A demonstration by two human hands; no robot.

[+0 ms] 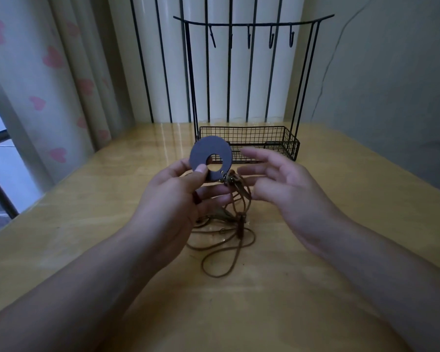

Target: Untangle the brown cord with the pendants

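Pinching ring pendant, left hand; wire basket behind.

Left hand raised above wooden table, pinching grey ring pendant between thumb and fingers, ring upright. Brown cord hanging from small brass fittings at ring's lower right, dropping into loose tangled loops on table between both forearms. Right hand just right of cord, fingers spread and relaxed, holding nothing. Far side: black wire rack with hooks and basket. Heart-print curtain at left.
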